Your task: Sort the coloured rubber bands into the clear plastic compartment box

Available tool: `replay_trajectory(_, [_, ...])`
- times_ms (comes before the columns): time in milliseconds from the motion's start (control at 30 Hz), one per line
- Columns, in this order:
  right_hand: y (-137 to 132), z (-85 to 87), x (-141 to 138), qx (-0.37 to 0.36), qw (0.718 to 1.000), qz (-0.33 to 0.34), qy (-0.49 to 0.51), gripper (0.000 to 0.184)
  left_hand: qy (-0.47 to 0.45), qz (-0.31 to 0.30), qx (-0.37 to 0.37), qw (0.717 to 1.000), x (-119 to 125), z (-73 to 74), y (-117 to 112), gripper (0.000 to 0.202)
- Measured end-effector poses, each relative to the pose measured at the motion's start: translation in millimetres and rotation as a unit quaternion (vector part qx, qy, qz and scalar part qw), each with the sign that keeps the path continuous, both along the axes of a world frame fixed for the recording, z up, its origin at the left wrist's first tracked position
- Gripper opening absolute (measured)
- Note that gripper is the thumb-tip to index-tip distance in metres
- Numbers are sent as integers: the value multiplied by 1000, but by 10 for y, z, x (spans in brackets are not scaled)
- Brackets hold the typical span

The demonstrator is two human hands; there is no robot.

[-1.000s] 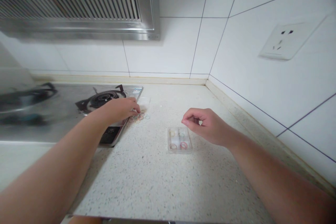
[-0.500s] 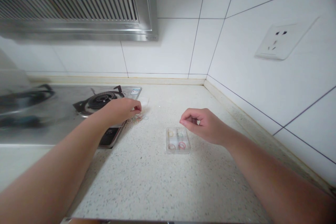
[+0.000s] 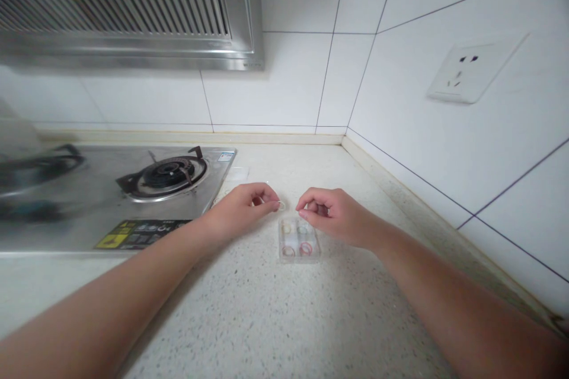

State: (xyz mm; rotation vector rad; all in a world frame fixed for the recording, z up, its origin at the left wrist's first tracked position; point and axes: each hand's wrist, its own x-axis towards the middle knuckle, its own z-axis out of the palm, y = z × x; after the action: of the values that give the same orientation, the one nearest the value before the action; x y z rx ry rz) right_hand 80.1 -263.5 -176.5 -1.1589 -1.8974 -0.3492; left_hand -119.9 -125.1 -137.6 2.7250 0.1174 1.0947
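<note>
My left hand pinches a small pale elastic-looking band between thumb and fingertips, above the counter. Facing it, my right hand has its fingers curled and its thumb and index tips brought together; nothing shows between them. The band is a short gap away from the right fingertips. Just below both hands, a clear plastic box with compartments lies on the counter. Ring-shaped bands in it show yellowish and greenish at the back, reddish at the front. My right hand overlaps the box's far right corner.
A steel gas hob with a black burner lies to the left. A clear flat piece rests beside its right edge. The speckled counter meets tiled walls, with a socket at right and a range hood above.
My left hand has moved right from the loose bands beside the hob, bringing a pale band towards my right hand. My right hand has shifted slightly left and down.
</note>
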Motion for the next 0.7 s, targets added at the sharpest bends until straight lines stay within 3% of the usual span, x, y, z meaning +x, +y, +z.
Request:
replay_trajectory(167, [57,-27,2,3,999,28,32,24,-66,-102,-82,989,177,-172,-150,25])
replay_trajectory(367, [30,-1,-46,19,998,38,56,25,-102,-132,-121,979,250,-306,-174,29])
replay_trajectory(700, [31,13,-49,22,991,40,123,25,-91,-198,-231,948,318,-313,-130,25])
